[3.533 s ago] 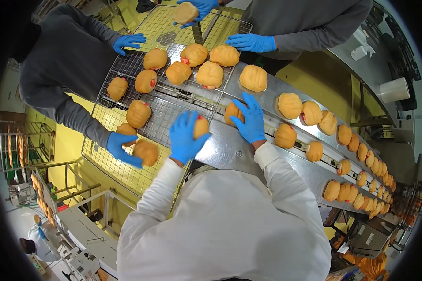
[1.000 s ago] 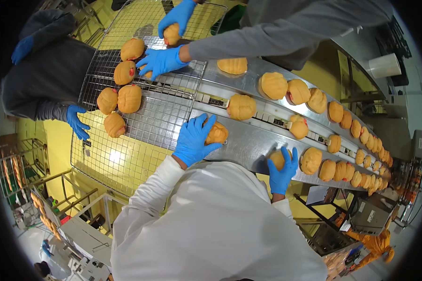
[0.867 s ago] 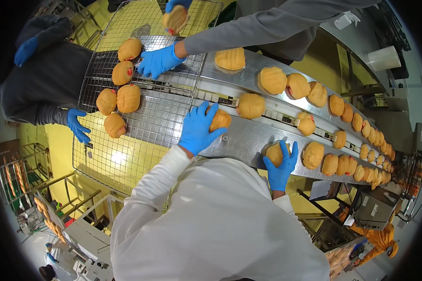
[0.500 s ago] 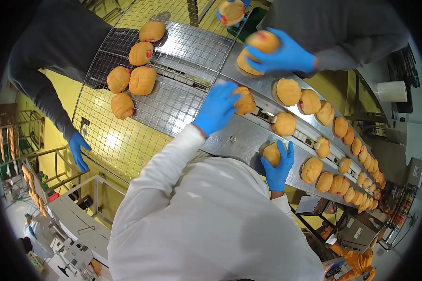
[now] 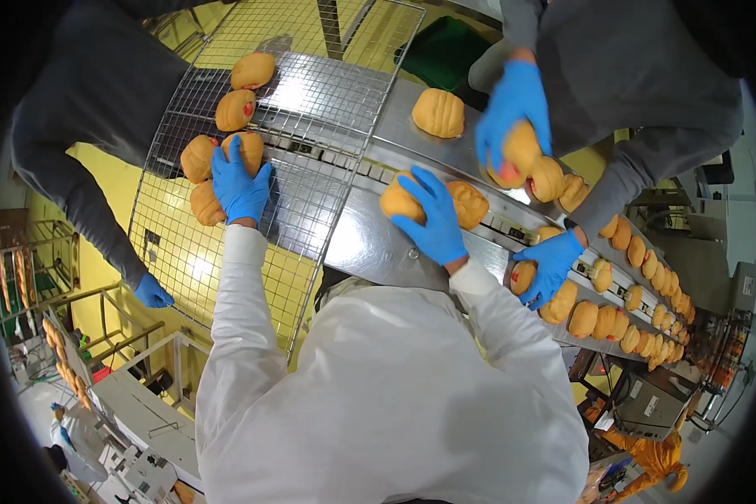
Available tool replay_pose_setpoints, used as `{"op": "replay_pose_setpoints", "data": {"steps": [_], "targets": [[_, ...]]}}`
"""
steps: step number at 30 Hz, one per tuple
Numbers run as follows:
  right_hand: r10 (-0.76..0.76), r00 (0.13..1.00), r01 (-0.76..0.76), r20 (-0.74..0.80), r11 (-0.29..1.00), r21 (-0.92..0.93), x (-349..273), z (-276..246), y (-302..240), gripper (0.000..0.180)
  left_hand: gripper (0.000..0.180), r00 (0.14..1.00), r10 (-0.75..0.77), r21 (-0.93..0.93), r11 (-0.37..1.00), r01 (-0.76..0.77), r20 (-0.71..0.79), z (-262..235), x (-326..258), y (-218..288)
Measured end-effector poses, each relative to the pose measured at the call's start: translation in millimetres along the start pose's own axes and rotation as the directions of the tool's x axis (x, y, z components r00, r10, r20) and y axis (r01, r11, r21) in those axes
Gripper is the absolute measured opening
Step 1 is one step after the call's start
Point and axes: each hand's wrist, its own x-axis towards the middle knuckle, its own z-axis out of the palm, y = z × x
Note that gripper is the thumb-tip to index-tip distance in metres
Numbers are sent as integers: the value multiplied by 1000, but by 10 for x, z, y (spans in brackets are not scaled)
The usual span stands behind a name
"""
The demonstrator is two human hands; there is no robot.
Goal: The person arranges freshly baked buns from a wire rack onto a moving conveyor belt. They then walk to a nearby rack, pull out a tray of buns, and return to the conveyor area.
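Blue-gloved left hand (image 5: 239,183) lay flat, fingers spread, on a golden bun (image 5: 245,149) w/ a red spot, pressing down on it rather than closing round it. That bun sat near the left edge of the wire rack (image 5: 311,126), in a cluster w/ four other buns (image 5: 217,143) along that same edge. Right hand (image 5: 433,217), also blue-gloved, was curled over a bun (image 5: 399,200) on the steel conveyor (image 5: 370,244), fingers bent round its top & side, thumb hidden so can't tell how firm the hold was. Second bun (image 5: 469,204) touched it on the right. Lone ridged bun (image 5: 438,112) sat further up the conveyor, near the rack's right edge.

Co-worker across the belt: one gloved hand (image 5: 512,105) held a bun above the conveyor, another (image 5: 550,265) rested on buns further down the line. Long row of buns (image 5: 630,294) ran to the conveyor's far right end. Third person's gloved hand (image 5: 153,292) hung below the rack's left edge.
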Motion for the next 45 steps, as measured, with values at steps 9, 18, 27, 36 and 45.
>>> {"op": "replay_pose_setpoints", "data": {"steps": [9,18,27,36,45], "targets": [[153,984,-110,95,929,-354,86,125,101,69,70,1000,2,-699,715,-15,-20,-226,-331,435],[160,976,-184,-146,969,-162,25,87,-45,56,74,839,487,-500,804,-323,241,-384,-835,901],[296,852,-450,-432,836,-315,22,138,62,39,83,927,-359,60,933,354,112,-361,-77,-1040],[288,842,-435,-456,862,-259,-609,-503,153,46,62,950,-304,-234,931,280,-71,-343,-194,-1096],[230,876,-345,-423,913,-218,-702,-903,86,46,81,895,-436,-416,799,434,96,-331,-103,-1122]]}}
